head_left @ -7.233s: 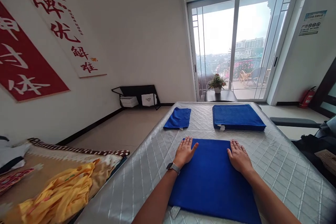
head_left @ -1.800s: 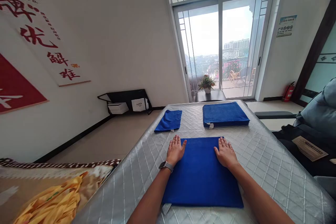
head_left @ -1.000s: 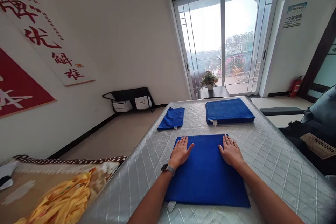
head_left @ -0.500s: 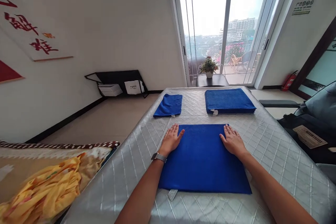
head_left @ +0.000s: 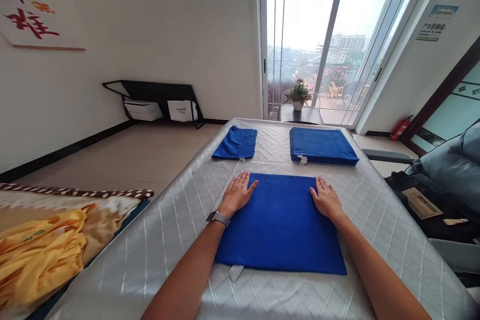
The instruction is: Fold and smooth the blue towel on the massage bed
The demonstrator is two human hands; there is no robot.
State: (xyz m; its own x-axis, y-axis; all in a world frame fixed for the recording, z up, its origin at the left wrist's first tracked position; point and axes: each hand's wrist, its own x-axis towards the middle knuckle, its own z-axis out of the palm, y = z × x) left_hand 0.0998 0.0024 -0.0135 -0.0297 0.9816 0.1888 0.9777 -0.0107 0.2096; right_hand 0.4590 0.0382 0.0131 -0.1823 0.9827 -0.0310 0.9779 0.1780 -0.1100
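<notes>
A blue towel [head_left: 281, 225] lies flat in front of me on the silver quilted cover [head_left: 180, 245], a white tag [head_left: 236, 273] showing at its near left edge. My left hand [head_left: 237, 193], with a watch on the wrist, rests flat on its far left corner, fingers stretched out. On the far right corner my right hand [head_left: 327, 198] lies flat too, thumb apart from the fingers. Beyond them, a smaller, slightly rumpled blue cloth [head_left: 237, 143] sits at the left, and a stack of folded blue towels [head_left: 323, 145] at the right.
To the left is a bed with yellow fabric [head_left: 48, 245] on it. A black rack [head_left: 157, 94] with white boxes stands by the wall. A potted plant [head_left: 298, 94] is on a chair before the glass door. Dark bags and a grey seat [head_left: 455, 155] are at the right.
The view has tilted and shifted slightly. Both hands stay flat on the towel's far corners, and the towel, small cloth and stack keep their places on the cover.
</notes>
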